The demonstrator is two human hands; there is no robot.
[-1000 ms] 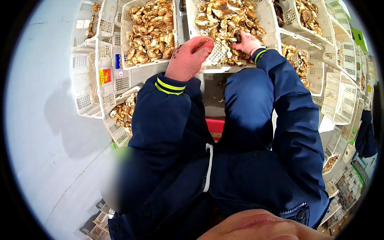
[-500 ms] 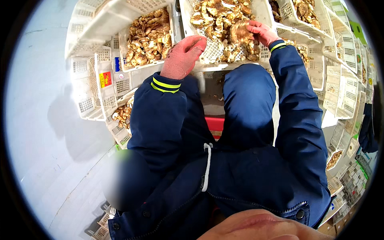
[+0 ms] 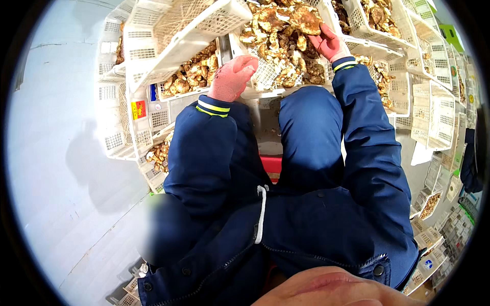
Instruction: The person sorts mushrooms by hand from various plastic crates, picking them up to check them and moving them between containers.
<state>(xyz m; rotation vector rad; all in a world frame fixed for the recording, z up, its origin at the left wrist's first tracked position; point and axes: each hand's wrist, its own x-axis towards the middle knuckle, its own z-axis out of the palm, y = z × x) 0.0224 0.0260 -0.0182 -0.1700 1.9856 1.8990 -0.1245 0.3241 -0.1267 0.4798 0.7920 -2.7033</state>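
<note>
In a pink glove, my right hand (image 3: 329, 45) pinches the edge of a large brown-capped mushroom (image 3: 306, 20) over the far part of a white plastic crate (image 3: 260, 93). Beneath and around it lie several more brown and cream mushrooms (image 3: 286, 58), heaped in that crate. My left hand (image 3: 232, 79), also gloved in pink, hovers by the crate's near left corner. Its fingers are curled together, and no object shows in them. The palm side is partly hidden.
A tilted white crate (image 3: 189, 35) overlaps another mushroom-filled crate (image 3: 168, 97) at the left. More crates of mushrooms (image 3: 380, 38) line the right side. My knees (image 3: 311, 120) are just below the working crate. Pale floor (image 3: 56, 168) stretches along the left.
My right hand has moved the large mushroom farther away, and its cap now shows broadly. My left hand has stayed near the corner. The tilted crate now covers more of the left mushroom crate.
</note>
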